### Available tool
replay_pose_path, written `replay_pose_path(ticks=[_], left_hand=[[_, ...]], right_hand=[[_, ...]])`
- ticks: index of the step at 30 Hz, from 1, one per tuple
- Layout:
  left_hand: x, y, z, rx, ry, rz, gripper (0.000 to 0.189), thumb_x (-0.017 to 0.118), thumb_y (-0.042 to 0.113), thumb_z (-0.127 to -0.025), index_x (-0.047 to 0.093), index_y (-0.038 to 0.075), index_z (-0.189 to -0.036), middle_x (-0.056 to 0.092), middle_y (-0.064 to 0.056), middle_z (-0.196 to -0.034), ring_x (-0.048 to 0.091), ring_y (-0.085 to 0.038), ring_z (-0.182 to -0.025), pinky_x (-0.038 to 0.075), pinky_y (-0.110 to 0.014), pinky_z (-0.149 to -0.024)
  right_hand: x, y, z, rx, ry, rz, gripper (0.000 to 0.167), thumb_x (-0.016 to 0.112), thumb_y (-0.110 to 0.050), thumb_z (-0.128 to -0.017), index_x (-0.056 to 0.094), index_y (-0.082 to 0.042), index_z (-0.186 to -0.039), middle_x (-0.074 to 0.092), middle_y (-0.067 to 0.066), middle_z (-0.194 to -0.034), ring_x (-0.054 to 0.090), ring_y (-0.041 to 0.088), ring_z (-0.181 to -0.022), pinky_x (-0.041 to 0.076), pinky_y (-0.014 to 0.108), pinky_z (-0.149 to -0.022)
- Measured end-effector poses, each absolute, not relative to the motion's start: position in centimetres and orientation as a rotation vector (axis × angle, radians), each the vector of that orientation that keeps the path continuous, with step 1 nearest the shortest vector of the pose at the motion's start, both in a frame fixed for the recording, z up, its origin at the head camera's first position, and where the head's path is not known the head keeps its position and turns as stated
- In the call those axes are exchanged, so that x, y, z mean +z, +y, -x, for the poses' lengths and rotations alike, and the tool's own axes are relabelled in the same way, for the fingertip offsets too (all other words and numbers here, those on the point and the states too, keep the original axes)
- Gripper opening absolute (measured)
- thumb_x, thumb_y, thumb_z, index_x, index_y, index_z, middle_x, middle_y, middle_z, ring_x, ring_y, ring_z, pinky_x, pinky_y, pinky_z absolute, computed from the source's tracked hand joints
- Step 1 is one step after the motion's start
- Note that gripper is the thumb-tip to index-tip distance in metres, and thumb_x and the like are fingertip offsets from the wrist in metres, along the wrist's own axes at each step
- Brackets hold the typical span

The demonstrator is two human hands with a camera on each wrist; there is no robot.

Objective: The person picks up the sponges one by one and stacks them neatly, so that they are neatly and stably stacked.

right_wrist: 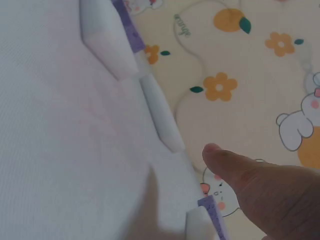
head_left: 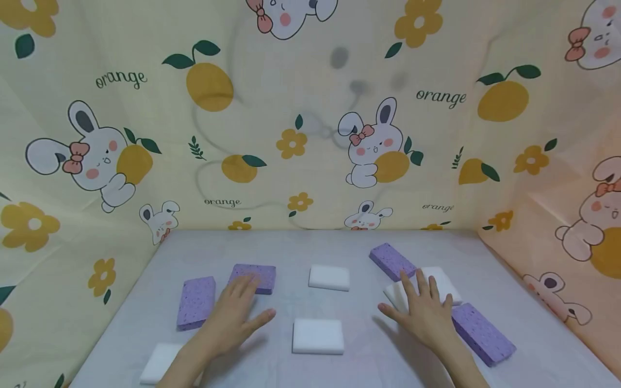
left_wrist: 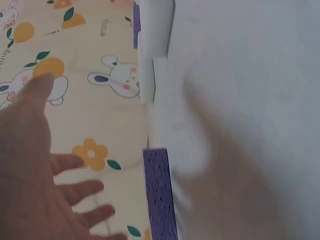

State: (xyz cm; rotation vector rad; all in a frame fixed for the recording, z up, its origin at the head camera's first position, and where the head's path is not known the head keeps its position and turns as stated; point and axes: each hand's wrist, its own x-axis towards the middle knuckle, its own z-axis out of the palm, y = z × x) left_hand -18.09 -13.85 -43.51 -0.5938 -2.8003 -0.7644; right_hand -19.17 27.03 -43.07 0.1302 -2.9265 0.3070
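Observation:
My left hand (head_left: pixel 232 312) is held above the table with fingers spread, holding nothing. Its fingertips overlap a purple speckled sponge (head_left: pixel 264 278) in the head view, and another purple sponge (head_left: pixel 196 303) lies left of it. In the left wrist view the hand (left_wrist: pixel 30 170) is apart from the purple sponge (left_wrist: pixel 160 195). My right hand (head_left: pixel 429 318), also spread and holding nothing, is over white blocks (head_left: pixel 442 283), partly hiding them. Purple sponges lie beyond it (head_left: pixel 388 260) and to its right (head_left: pixel 483 334). Only the thumb side of the right hand (right_wrist: pixel 265 190) shows in the right wrist view.
Between the hands lie two white rectangular blocks, one farther back (head_left: pixel 329 277) and one nearer (head_left: pixel 317 336). Another white block (head_left: pixel 162 362) is partly behind the left forearm. A printed cloth (head_left: pixel 310 178) with rabbits and oranges stands around the pale table (head_left: pixel 271 245).

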Motion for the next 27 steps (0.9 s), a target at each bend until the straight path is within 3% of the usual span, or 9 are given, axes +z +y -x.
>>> replay_pose_path(ticks=[7,11,20,27], left_hand=[[-43.5,-11.5,18.0,-1.113,-2.856,0.831,0.097,0.074,0.060,-0.078,0.029,0.019,-0.155,0.027,-0.003,-0.157,0.023,-0.028,-0.143,0.027,-0.055,-0.112],[-43.6,-10.6,18.3,-1.225,-2.857,0.952,0.107,0.083,0.056,-0.070,0.027,0.024,-0.155,0.029,0.001,-0.156,0.027,-0.024,-0.141,0.029,-0.052,-0.112],[-45.1,-9.3,19.4,-1.307,-2.794,1.123,0.111,0.092,0.041,-0.063,0.032,0.012,-0.152,0.046,-0.006,-0.146,0.041,-0.025,-0.133,0.031,-0.050,-0.111],[-45.6,-8.8,19.8,-1.203,-2.823,1.173,0.100,0.092,0.037,-0.064,0.042,0.008,-0.146,0.056,0.000,-0.133,0.046,-0.019,-0.124,0.037,-0.042,-0.109]], right_hand=[[-43.5,28.0,19.2,0.394,-2.863,-0.155,0.102,0.060,-0.074,-0.080,0.039,-0.001,-0.147,0.026,0.034,-0.150,0.025,0.059,-0.131,0.017,0.083,-0.094],[-43.5,28.6,19.4,0.517,-2.777,-0.197,0.095,0.069,-0.066,-0.080,0.045,0.002,-0.141,0.035,0.034,-0.144,0.033,0.058,-0.126,0.025,0.079,-0.096],[-44.5,29.7,19.8,0.870,-2.679,-0.224,0.076,0.078,-0.046,-0.082,0.052,0.003,-0.133,0.044,0.031,-0.138,0.036,0.051,-0.126,0.032,0.070,-0.098],[-45.0,30.3,20.1,0.962,-2.628,-0.226,0.072,0.082,-0.041,-0.080,0.054,0.001,-0.132,0.047,0.028,-0.137,0.038,0.049,-0.125,0.034,0.071,-0.095]])
